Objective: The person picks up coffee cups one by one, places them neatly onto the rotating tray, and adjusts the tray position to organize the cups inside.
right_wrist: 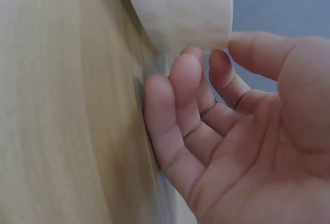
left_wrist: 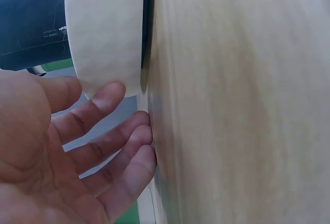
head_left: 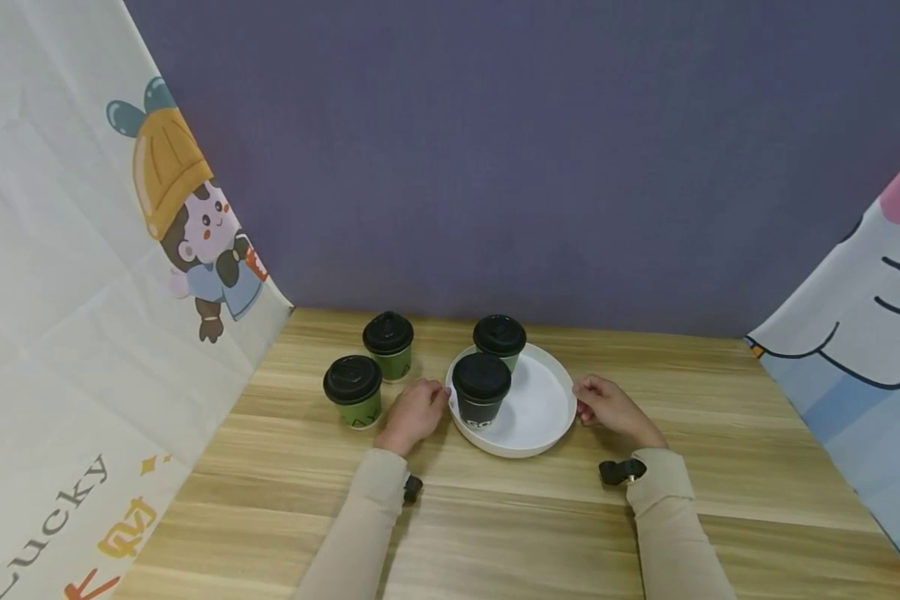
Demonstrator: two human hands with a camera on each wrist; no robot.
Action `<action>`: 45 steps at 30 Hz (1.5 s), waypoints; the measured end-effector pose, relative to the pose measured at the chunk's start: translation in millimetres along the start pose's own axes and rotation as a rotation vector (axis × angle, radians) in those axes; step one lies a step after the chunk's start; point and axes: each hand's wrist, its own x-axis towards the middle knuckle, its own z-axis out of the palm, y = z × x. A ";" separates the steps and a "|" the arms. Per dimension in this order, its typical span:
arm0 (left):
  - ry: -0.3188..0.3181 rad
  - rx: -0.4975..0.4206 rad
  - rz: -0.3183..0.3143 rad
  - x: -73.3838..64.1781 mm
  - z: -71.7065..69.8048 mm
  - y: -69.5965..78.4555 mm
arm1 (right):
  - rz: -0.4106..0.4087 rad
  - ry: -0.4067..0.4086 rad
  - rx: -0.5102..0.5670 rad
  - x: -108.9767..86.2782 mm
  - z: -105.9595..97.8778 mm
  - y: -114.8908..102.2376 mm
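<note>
white tray (head_left: 543, 400) on the counter (head_left: 517, 517), right of the near green cup (head_left: 355, 393) and far green cup (head_left: 389, 346). left hand (head_left: 414, 412) at its left rim, right hand (head_left: 612, 408) at its right, each apparently pinching the wall by thumb and forefinger. black cup (head_left: 481, 392) and green-sided cup (head_left: 500, 336) both stand toward the tray's left: an uneven lift might tip them that way. shallow fingertip hold could slip. left knuckles, swung outward, may knock the near green cup.
</note>
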 end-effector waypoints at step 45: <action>0.282 -0.164 0.087 -15.0 -117.6 29.8 | 0.058 -0.081 0.039 12.9 -25.9 -0.9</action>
